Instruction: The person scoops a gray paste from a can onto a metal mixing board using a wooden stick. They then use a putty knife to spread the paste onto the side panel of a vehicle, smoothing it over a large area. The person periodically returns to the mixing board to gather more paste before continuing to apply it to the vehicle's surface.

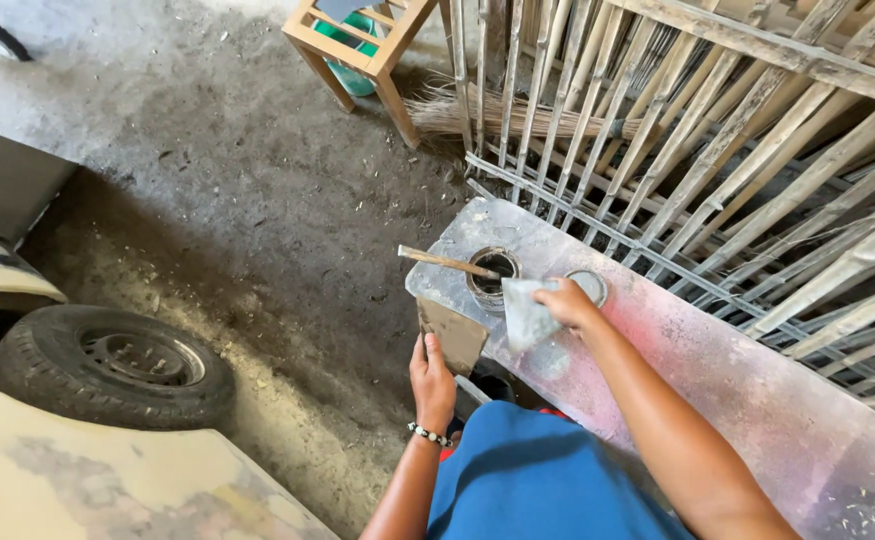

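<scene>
Gripping a putty-smeared board (455, 335) in our left hand (432, 378), we clamp a scraper (528, 310) in our right hand (566, 302) beside the open can (493, 276) on the counter (718, 370); mixing looks barely begun.

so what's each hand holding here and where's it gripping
The left hand grips a flat brownish board by its lower edge. The right hand pinches a pale flat scraper at its upper end, beside the open can.

one open can (493, 275), one lid (590, 287), one stick (448, 262), two scrapers (528, 312) (one tyre (113, 365) nearby)
</scene>
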